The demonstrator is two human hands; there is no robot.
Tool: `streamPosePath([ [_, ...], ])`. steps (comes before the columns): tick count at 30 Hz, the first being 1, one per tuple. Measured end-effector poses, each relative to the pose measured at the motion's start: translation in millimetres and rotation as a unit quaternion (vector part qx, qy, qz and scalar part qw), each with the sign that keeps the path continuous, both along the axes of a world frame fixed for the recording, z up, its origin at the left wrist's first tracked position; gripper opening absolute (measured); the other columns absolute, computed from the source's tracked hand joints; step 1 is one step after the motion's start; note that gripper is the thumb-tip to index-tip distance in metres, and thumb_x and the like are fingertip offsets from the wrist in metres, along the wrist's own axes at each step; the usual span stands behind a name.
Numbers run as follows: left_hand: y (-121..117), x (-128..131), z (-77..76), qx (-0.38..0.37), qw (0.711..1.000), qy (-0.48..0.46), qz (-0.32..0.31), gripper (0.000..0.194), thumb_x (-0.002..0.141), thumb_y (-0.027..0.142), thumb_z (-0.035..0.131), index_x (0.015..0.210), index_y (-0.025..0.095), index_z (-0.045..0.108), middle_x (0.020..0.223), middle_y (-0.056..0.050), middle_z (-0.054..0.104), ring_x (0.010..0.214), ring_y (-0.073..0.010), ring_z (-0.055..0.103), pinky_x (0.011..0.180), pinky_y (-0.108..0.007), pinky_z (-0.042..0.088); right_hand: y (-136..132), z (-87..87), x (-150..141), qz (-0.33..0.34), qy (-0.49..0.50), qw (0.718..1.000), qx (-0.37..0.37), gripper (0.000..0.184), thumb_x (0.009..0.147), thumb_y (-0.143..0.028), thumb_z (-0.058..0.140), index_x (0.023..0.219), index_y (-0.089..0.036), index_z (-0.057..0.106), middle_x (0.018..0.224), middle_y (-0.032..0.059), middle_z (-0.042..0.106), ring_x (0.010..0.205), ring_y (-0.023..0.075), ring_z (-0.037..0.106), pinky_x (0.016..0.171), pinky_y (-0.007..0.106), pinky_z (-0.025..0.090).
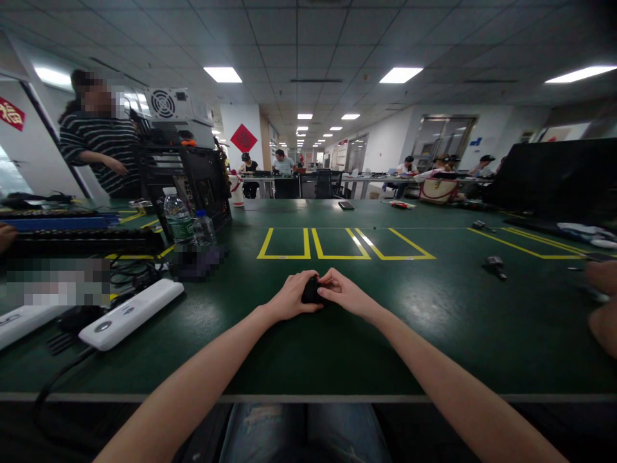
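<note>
Both my hands meet on the green table [337, 347], just in front of three yellow outlined boxes [337, 244]. Between them sits a small black object [311, 292] that I cannot identify. My left hand [292, 297] curls round its left side with fingers closed. My right hand [344, 292] pinches its right side with fingers closed on it. Most of the object is hidden by my fingers.
White power strips [130, 313] and cables lie at the left, with two water bottles [179, 220] and a black rack [193, 173] behind. A small black part [494, 265] lies at the right. A person in stripes [99, 141] stands far left; another person's hands [602, 302] show at the right edge.
</note>
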State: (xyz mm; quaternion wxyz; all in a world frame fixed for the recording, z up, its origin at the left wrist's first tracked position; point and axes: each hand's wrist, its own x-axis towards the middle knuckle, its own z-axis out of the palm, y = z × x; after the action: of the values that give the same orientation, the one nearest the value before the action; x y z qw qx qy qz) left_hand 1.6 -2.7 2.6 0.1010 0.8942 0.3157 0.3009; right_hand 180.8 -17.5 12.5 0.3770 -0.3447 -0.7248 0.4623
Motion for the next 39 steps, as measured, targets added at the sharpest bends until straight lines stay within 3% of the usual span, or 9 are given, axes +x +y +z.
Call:
streamPosePath([
  [6,-1.5,-0.1,2.0,-0.006,1.000,-0.001,-0.003,0.063,0.064,0.038,0.062,0.116,0.021,0.031,0.110,-0.007,0.046,0.103,-0.0221,0.044,0.088,-0.036,0.031,2.9,-2.7,-2.0,-0.043,-0.018,0.999,-0.004,0.026,0.071,-0.029,0.056,0.092,-0.018,0.045,0.093,0.0033,0.053,0.091,0.0160,0.052,0.082,0.037,0.042],
  [14,-4.2,-0.9,5.3,-0.014,1.000,0.006,0.000,0.060,0.064,0.037,0.061,0.115,0.022,0.032,0.109,-0.006,0.047,0.101,-0.0223,0.045,0.087,-0.037,0.032,-1.5,2.3,0.5,0.012,-0.023,1.000,-0.010,0.030,0.068,-0.026,0.060,0.091,-0.019,0.044,0.095,0.0018,0.052,0.093,0.0165,0.052,0.082,0.037,0.043],
  [18,-4.3,-0.9,5.3,-0.010,1.000,0.004,0.000,0.062,0.064,0.038,0.062,0.115,0.022,0.031,0.110,-0.006,0.047,0.102,-0.0224,0.044,0.088,-0.037,0.031,-3.4,4.6,-1.5,-0.017,-0.016,1.000,0.001,0.021,0.073,-0.033,0.053,0.086,-0.019,0.045,0.089,0.0011,0.054,0.090,0.0166,0.053,0.082,0.038,0.042],
  [24,-2.7,0.2,3.2,-0.008,1.000,0.000,0.001,0.063,0.063,0.038,0.062,0.115,0.021,0.031,0.110,-0.007,0.047,0.103,-0.0224,0.044,0.089,-0.037,0.031,2.2,-0.6,-2.8,-0.045,-0.022,0.999,-0.021,0.025,0.072,-0.032,0.055,0.091,-0.018,0.046,0.095,0.0039,0.053,0.091,0.0165,0.053,0.084,0.037,0.041],
  [32,-2.8,-0.2,3.4,-0.007,1.000,0.004,0.004,0.062,0.064,0.037,0.062,0.115,0.021,0.031,0.109,-0.006,0.047,0.101,-0.0224,0.045,0.088,-0.037,0.032,-0.8,2.3,0.5,0.009,-0.016,1.000,-0.012,0.031,0.066,-0.029,0.062,0.090,-0.018,0.044,0.095,0.0022,0.053,0.092,0.0164,0.052,0.084,0.037,0.041],
  [39,-3.2,0.1,4.3,-0.013,1.000,0.003,0.000,0.062,0.064,0.039,0.062,0.115,0.022,0.031,0.110,-0.006,0.047,0.102,-0.0221,0.044,0.089,-0.037,0.031,-1.2,3.7,-4.0,-0.037,-0.014,0.999,-0.002,0.022,0.073,-0.034,0.053,0.087,-0.018,0.046,0.089,0.0018,0.054,0.089,0.0164,0.053,0.081,0.037,0.042],
])
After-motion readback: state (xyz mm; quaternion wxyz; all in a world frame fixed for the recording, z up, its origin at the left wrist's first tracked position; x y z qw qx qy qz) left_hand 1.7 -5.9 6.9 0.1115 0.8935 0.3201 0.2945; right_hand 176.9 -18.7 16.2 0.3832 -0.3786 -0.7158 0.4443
